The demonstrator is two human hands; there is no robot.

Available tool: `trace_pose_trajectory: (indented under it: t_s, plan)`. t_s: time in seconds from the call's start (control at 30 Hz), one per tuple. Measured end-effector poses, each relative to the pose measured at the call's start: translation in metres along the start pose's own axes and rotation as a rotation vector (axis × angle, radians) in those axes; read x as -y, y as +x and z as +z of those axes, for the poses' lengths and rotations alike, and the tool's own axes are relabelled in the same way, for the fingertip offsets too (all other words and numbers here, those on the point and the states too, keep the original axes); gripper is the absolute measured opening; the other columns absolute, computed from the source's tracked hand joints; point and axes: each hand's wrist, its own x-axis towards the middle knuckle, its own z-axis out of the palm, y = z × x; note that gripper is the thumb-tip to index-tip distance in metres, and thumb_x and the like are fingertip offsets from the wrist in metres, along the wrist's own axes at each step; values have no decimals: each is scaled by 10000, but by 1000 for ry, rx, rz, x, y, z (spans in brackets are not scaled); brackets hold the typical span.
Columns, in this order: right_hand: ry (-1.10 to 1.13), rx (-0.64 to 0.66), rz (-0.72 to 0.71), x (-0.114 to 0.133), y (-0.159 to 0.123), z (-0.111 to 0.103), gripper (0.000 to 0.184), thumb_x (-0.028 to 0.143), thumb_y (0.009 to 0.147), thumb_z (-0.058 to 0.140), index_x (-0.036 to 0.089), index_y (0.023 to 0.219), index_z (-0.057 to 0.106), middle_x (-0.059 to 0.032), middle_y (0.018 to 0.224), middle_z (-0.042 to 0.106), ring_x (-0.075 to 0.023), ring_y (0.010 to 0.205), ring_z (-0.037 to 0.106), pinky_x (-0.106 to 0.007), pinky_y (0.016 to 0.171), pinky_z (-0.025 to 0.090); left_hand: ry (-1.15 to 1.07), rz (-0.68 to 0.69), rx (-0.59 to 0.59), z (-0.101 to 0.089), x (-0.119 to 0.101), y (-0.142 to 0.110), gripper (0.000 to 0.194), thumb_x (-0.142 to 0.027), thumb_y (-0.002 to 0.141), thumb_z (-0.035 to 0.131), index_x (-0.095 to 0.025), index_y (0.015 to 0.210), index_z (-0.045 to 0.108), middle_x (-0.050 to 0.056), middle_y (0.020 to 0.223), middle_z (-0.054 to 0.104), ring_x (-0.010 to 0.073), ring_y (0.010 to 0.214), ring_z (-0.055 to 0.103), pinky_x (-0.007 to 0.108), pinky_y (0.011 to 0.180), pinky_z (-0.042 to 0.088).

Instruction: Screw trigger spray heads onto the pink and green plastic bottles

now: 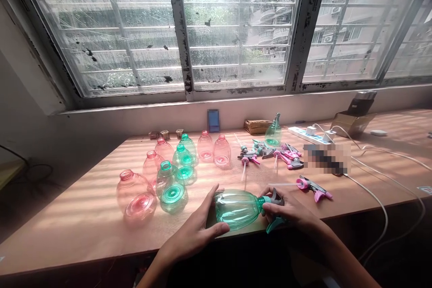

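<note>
Teal ribbed plastic spray bottle [238, 209] lies sideways near the wooden table's [67, 234] front edge, at 6 o'clock in head view; light, stiff, probably slippery. Left hand [194, 234] wraps its body loosely; right hand [290, 209] seems closed on the grey trigger head [276, 198], the firmer hold.

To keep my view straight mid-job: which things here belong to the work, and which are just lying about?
Belonging: left hand and right hand on a green plastic bottle with a grey-teal trigger head; pink bottles; green bottles; loose pink trigger heads.

Lying about: white power strip, wicker basket, white cable, cardboard box, small blue device.
</note>
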Motion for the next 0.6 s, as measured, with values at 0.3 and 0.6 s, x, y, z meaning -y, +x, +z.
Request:
trace_pose_trajectory:
  t_s: [0.3, 0.6]
  plan:
    - [22, 6, -2, -2, -2, -1, 399, 455, 802, 822, 186, 1003, 607, 17, 700, 676, -163, 641, 608, -274, 606, 434, 4, -3, -15, 2, 2, 1, 1026, -396, 847, 773, -316, 1622, 106, 64, 1697, 214, 331, 1563, 160, 499, 1276, 149]
    - [12, 13, -12, -3, -1, -1, 362, 425, 828, 809, 181, 1006, 609, 21, 700, 667, -161, 646, 615, -269, 610, 442, 28, 2, 5, 1, 7, 2, 1107, -437, 826, 794, -298, 1627, 42, 78, 1715, 126, 339, 1572, 95, 504, 1276, 122]
